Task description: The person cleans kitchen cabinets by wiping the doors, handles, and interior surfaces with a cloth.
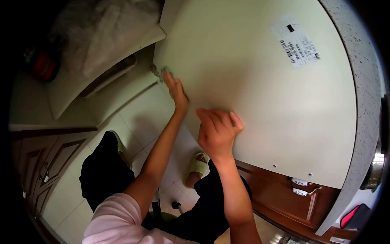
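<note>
A large pale cabinet door panel (260,89) stands open in front of me, with a printed barcode label (295,42) at its upper right. My left hand (177,94) reaches to the panel's left edge, fingers close together beside a metal hinge (154,70). A small blurred greenish thing (167,72) shows at those fingertips; its kind cannot be made out. Against the panel's lower part, my right hand (218,129) is loosely curled with its back toward me. The inside of its fingers is hidden.
At left, an open cabinet shelf (142,40) bears a crumpled translucent plastic bag (113,34) and a dark container with red (44,65). Speckled countertop edge (349,73) lines the right. Brown drawers (284,195) with handles sit below. Pale tiles (140,116) cover the floor.
</note>
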`<action>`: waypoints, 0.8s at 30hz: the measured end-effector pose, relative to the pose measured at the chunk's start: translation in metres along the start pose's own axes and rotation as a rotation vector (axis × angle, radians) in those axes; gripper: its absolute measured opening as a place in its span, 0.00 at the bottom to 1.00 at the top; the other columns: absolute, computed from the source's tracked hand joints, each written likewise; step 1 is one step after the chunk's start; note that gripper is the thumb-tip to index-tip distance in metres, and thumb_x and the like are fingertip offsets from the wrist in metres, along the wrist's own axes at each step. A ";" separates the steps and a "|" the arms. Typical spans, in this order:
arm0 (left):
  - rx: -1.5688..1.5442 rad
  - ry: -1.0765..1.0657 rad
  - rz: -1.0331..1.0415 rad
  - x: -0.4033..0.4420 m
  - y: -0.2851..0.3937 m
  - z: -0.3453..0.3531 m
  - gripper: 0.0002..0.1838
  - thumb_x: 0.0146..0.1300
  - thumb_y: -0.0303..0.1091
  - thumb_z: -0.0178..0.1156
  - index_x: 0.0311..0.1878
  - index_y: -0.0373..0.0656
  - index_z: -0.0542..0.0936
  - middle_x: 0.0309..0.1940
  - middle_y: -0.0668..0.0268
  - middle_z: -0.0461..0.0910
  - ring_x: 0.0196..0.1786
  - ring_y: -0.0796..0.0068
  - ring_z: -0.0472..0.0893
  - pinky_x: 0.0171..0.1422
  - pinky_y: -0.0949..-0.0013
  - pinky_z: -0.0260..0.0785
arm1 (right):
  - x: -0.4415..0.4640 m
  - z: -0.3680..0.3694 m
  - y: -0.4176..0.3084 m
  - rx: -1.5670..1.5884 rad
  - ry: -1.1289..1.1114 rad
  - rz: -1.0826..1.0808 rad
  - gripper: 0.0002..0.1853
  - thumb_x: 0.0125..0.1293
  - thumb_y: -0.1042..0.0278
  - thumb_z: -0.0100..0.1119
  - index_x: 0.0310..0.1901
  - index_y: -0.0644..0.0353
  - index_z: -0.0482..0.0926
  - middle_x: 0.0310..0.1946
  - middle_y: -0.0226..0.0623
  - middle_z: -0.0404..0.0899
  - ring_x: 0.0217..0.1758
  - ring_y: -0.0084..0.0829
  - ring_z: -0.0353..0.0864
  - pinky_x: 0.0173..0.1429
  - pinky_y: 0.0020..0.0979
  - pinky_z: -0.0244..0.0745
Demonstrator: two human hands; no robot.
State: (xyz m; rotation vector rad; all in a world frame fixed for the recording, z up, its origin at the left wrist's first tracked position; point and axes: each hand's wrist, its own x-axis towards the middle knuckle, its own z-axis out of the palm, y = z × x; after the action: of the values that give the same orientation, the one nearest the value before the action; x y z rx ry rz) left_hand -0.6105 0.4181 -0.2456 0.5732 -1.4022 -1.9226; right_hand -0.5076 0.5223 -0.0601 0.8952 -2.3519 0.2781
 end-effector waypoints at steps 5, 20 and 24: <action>-0.025 0.023 0.058 0.017 0.011 -0.003 0.34 0.81 0.48 0.33 0.83 0.42 0.44 0.84 0.59 0.40 0.84 0.61 0.41 0.85 0.59 0.33 | 0.003 0.007 -0.001 0.019 -0.009 0.009 0.16 0.54 0.78 0.61 0.43 0.46 0.86 0.36 0.18 0.86 0.45 0.20 0.82 0.68 0.35 0.50; -0.392 0.039 -0.572 0.011 -0.130 -0.042 0.34 0.80 0.48 0.36 0.82 0.47 0.43 0.82 0.60 0.46 0.81 0.59 0.51 0.82 0.56 0.46 | 0.007 0.005 0.003 0.056 -0.026 -0.013 0.16 0.54 0.80 0.60 0.42 0.50 0.86 0.37 0.20 0.86 0.43 0.22 0.82 0.65 0.32 0.55; -0.120 -0.020 -0.413 -0.073 -0.075 -0.009 0.31 0.78 0.45 0.39 0.79 0.46 0.49 0.81 0.56 0.47 0.81 0.56 0.51 0.82 0.51 0.44 | 0.006 -0.001 0.006 0.163 0.040 -0.052 0.15 0.52 0.82 0.60 0.40 0.53 0.85 0.35 0.23 0.86 0.41 0.25 0.83 0.61 0.33 0.61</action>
State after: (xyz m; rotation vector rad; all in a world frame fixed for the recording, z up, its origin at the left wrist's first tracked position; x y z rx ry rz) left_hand -0.5747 0.4801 -0.3224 0.8375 -1.2398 -2.3216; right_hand -0.5145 0.5236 -0.0553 1.0158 -2.2906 0.4671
